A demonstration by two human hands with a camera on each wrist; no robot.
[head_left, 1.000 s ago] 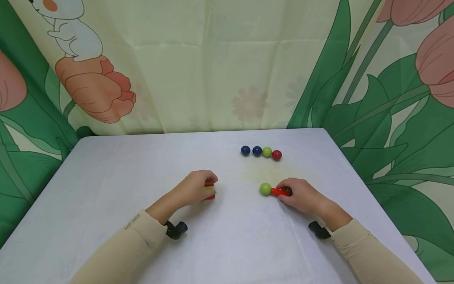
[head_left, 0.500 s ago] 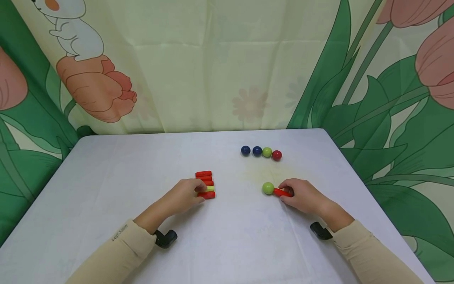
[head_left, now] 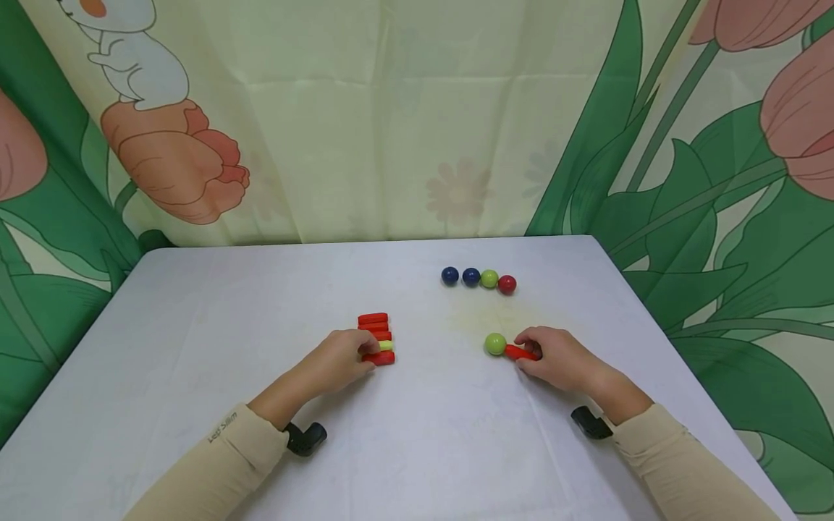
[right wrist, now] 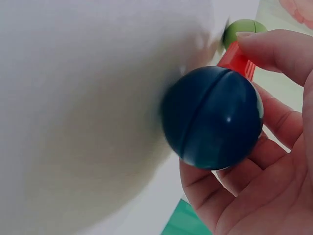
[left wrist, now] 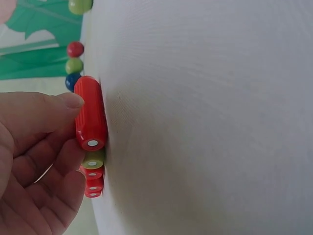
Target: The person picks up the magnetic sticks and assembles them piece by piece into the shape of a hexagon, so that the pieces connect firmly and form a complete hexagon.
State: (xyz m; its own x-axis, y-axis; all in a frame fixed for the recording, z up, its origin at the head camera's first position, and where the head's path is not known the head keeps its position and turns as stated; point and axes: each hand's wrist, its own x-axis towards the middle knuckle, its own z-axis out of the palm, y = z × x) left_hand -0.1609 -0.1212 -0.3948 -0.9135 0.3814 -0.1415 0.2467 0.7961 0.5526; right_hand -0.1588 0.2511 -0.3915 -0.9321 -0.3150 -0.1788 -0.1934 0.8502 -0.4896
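My left hand is at a row of short rods left of centre; in the left wrist view its thumb and fingers are on the nearest red rod, beside a yellow-green rod and several more red ones. My right hand pinches a red rod between thumb and fingers. A green ball is joined to the rod's far end, and a dark blue ball sits at its near end, hidden by the hand in the head view.
Behind the right hand, two dark blue balls, a green ball and a red ball lie in a row on the white-covered table. A patterned curtain hangs along the table's back edge.
My left hand has drawn back leftward, uncovering more of the red rods. The right hand and its rod with the green ball have shifted slightly to the right.
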